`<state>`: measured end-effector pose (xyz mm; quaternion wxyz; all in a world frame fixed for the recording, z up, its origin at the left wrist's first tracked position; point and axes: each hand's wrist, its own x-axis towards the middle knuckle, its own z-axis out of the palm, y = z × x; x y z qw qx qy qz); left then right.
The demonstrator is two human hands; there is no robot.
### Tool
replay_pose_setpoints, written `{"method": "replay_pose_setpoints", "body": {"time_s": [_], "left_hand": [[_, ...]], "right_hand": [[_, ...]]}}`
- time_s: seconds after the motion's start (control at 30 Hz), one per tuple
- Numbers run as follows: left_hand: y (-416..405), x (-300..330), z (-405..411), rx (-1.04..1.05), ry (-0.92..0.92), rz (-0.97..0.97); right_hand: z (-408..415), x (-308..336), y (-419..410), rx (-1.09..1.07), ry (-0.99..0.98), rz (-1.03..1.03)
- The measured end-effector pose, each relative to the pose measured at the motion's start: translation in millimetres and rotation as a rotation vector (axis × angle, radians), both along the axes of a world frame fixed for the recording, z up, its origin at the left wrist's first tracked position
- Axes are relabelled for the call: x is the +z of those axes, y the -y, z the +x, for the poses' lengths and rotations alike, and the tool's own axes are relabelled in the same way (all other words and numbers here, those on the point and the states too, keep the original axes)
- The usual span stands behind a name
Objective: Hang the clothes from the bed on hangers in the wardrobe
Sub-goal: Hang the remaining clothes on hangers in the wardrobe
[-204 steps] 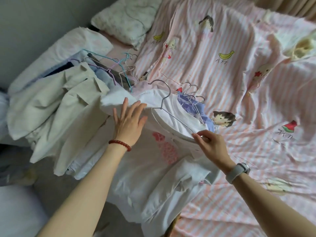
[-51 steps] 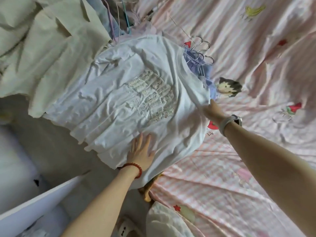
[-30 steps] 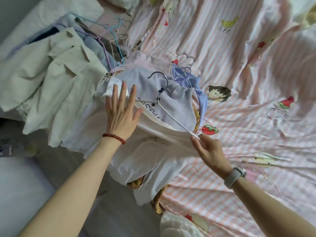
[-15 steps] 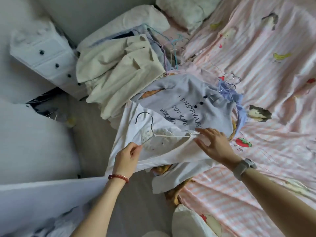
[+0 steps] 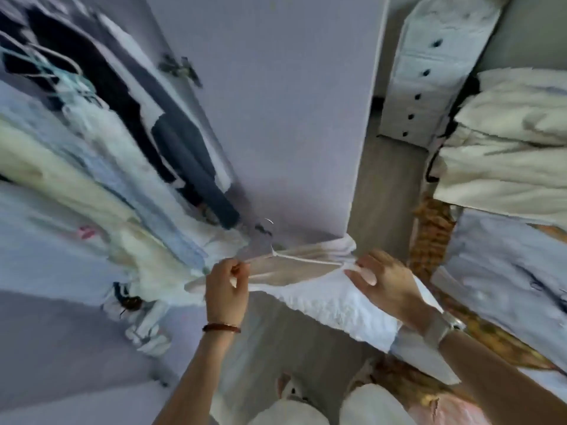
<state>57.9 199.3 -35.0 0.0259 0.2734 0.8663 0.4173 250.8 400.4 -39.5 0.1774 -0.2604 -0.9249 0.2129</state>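
Observation:
A white T-shirt [image 5: 331,305] hangs on a thin white wire hanger [image 5: 294,257] held in the air between the bed and the wardrobe. My left hand [image 5: 227,289] pinches the shirt's shoulder at the hanger's left end. My right hand [image 5: 383,280] holds the shirt at the hanger's right end. The hanger's hook [image 5: 269,223] points toward the open wardrobe, where several garments [image 5: 101,167] hang on the left. The view is blurred.
The wardrobe door [image 5: 276,111] stands open right behind the hanger. A white chest of drawers [image 5: 429,75] is at the upper right. Cream and pale grey clothes [image 5: 506,142] are piled on the bed's edge at right. Grey floor [image 5: 383,191] lies between.
The shirt on its hanger has been lifted off the bed pile and the view has swung left to the wardrobe. Both hands still hold the shirt.

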Motion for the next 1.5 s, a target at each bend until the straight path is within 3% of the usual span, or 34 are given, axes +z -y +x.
{"method": "replay_pose_setpoints", "body": {"time_s": [0.27,0.47,0.6,0.73,0.93,1.03,1.13,1.23,1.5], "left_hand": [[162.4,18.4,-59.5,0.416,-0.105,0.07],[239.0,44.4,-110.9,0.677,-0.258,-0.011],[270.8,76.0,-132.8,0.885,-0.239,0.042],[291.1,126.6,-155.8,0.902,-0.526,-0.056],[301.1,238.1,-211.7,1.014,-1.01,-0.169],[297.1,290.5,-236.5,1.031,-1.167,-0.268],[294.9,322.8,-262.1,1.048,-1.16,-0.452],[300.3,328.6,-283.9,1.032,-1.068,-0.6],[308.4,319.5,-302.7,1.089,-1.089,-0.669]], "right_hand": [[-141.2,17.1,118.3,0.487,0.047,0.011],[-224.8,55.1,191.2,0.848,-0.104,0.072],[-287.5,76.8,244.1,0.834,-0.022,-0.052],[-351.2,109.2,284.1,0.876,0.018,-0.188],[-449.8,171.7,330.2,0.906,-0.163,-0.228],[-492.1,199.3,349.5,0.895,-0.256,-0.267],[-521.9,223.6,365.7,0.895,-0.325,-0.281],[-546.5,246.0,375.2,0.812,-0.346,-0.141],[-589.3,241.6,388.4,0.664,-0.207,-0.191]]}}
